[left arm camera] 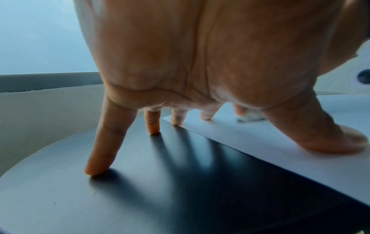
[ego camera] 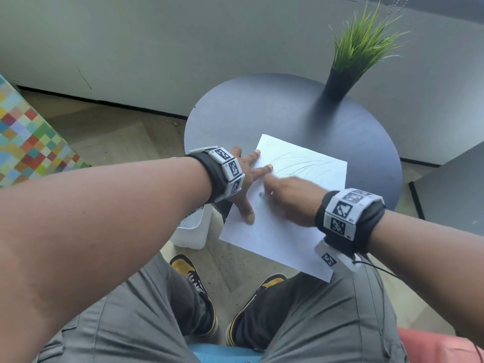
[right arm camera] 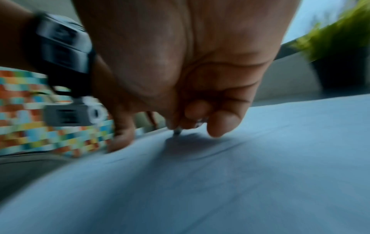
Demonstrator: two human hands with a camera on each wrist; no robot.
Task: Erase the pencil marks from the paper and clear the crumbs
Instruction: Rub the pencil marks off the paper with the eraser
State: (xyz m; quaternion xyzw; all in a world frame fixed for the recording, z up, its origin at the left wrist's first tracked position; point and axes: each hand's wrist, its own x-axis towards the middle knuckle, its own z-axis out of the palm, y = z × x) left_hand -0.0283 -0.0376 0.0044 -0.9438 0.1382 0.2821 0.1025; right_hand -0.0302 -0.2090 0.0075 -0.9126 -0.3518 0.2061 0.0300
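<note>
A white paper with curved pencil marks lies on the round dark table, its near corner hanging over the edge. My left hand is spread flat, thumb and two fingertips pressing the paper's left side, the other fingers on the table. My right hand is curled and blurred on the paper, pinching a small white eraser whose tip touches the sheet. A dark smudge lies beside it.
A green grass plant in a black pot stands at the table's back right. A white bin sits on the floor under the table's left edge. A colourful checkered block is at far left, a grey wall behind.
</note>
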